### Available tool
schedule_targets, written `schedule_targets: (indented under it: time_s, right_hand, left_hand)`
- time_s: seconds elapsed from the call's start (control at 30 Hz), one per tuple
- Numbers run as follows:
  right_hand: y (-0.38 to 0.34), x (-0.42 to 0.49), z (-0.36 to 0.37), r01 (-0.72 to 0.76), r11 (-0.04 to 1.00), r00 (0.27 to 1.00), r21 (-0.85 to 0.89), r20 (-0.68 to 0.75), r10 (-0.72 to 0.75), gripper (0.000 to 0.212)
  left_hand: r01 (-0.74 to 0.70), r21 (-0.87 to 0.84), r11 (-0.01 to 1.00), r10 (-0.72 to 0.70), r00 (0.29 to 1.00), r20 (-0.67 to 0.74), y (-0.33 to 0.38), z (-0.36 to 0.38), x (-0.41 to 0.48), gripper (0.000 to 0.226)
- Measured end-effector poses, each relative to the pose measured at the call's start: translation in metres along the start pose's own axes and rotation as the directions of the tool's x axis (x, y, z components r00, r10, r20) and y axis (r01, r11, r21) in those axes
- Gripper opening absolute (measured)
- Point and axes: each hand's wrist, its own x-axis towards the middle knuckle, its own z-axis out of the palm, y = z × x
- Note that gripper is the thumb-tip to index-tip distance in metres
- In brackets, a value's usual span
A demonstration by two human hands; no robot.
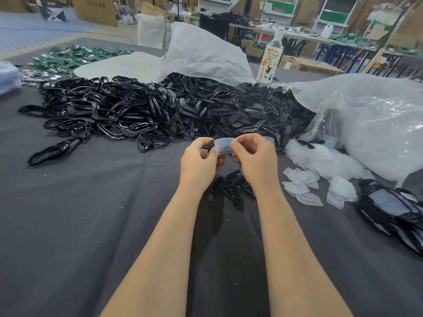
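Both hands are up over the counter (pixel 80 225). The left hand (pixel 199 161) pinches a black frame (pixel 208 146), and the right hand (pixel 254 156) pinches the clear pad (pixel 223 145) against it, likely seating one in the other. Spare pads (pixel 302 179) lie to the right and frames (pixel 109 110) are heaped ahead, all within reach.

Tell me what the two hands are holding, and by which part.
The right hand pinches the right end of a translucent plastic piece; the left hand grips its left end together with a black part, mostly hidden by the fingers.

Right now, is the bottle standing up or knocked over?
Standing up: the bottle has its cap on top and its base down by the black parts.
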Motion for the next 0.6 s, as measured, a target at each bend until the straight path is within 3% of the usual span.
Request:
schedule_targets:
  time_s: [0.27, 0.37, 0.6]
  right_hand:
    - [0.0052, 0.0010, 0.0040, 0.021, 0.984, 0.992, -0.179, -0.121, -0.043, 0.003]
    - [0.0057, 0.0007, 0.0044, 0.025, 0.986, 0.990, -0.167, -0.131, -0.048, 0.005]
    - [0.0076, 0.0009, 0.0067, 0.024, 0.996, 0.989, -0.087, -0.143, -0.036, 0.008]
  left_hand:
    - [-0.065, 0.002, 0.998, 0.065, 0.997, 0.033, -0.0012, 0.0016, -0.0006, 0.021]
    - [-0.076, -0.002, 0.997, 0.076, 0.997, 0.034, -0.0007, 0.0020, -0.0017, 0.029]
    - [-0.076, -0.006, 0.997, 0.076, 0.996, 0.039, -0.0009, 0.0020, -0.0009, 0.021]
